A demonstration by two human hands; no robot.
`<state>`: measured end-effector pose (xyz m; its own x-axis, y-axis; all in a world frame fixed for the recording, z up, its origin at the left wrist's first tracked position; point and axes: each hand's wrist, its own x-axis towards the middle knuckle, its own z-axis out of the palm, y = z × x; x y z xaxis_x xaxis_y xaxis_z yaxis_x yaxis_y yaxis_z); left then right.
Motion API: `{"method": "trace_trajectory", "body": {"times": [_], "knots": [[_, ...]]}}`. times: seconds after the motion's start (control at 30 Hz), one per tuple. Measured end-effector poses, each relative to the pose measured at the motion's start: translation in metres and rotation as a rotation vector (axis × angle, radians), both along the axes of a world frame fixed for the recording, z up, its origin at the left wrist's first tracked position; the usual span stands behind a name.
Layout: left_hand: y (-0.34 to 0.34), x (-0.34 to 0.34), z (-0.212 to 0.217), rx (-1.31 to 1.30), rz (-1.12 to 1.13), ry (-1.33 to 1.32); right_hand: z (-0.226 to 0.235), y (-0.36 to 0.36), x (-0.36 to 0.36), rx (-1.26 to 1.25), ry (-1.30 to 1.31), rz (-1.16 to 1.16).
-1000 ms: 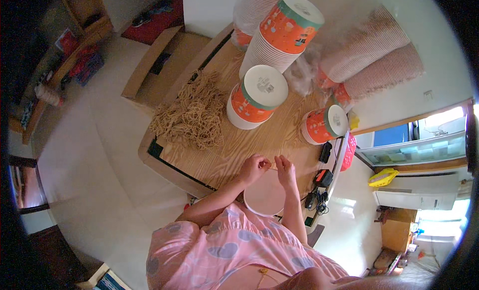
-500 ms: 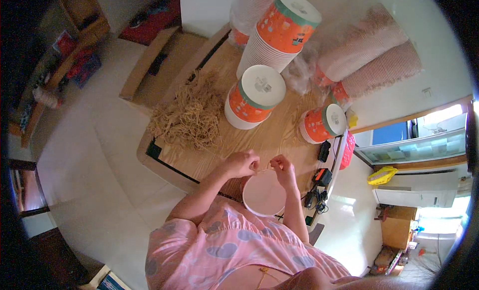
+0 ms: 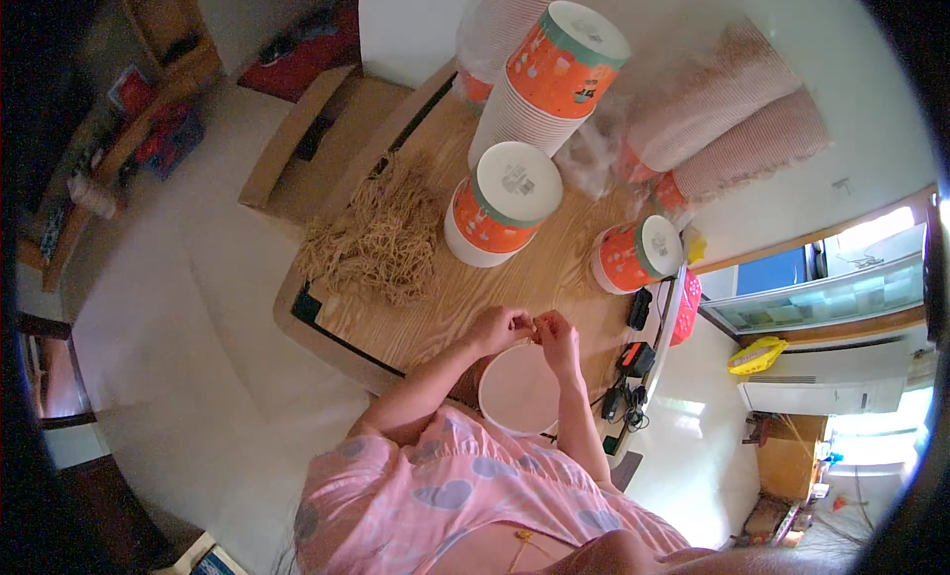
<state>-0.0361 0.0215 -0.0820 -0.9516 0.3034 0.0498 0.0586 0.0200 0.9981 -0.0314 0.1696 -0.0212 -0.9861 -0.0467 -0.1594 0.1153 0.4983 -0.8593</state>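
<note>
- While pinching a thin strand (image 3: 535,327) together above the empty white cup (image 3: 521,389) at the surface's near edge: left hand (image 3: 500,330) and right hand (image 3: 559,337), fingertips meeting.
- Likely tying or fitting; next calls for steady tension.
- Wooden surface (image 3: 435,308): strand pile (image 3: 376,240) at left edge, orange cup stacks (image 3: 500,204) toward far edge; pale floor (image 3: 178,308) around.

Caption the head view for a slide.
Both hands, left hand and right hand, meet above a white paper cup beside a heap of strings.
</note>
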Motion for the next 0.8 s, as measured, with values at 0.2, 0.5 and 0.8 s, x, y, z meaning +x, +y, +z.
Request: {"method": "trace_trajectory", "body": {"times": [0.2, 0.5, 0.8], "knots": [[-0.013, 0.002, 0.025, 0.022, 0.023, 0.02, 0.004, -0.003, -0.001, 0.025, -0.002, -0.025], [-0.03, 0.006, 0.009, -0.295, -0.087, 0.297, 0.014, -0.01, 0.0, 0.008, -0.062, -0.05], [-0.022, 0.006, 0.03, -0.395, -0.044, 0.264, 0.007, -0.004, 0.001, 0.055, -0.017, 0.03]]}}
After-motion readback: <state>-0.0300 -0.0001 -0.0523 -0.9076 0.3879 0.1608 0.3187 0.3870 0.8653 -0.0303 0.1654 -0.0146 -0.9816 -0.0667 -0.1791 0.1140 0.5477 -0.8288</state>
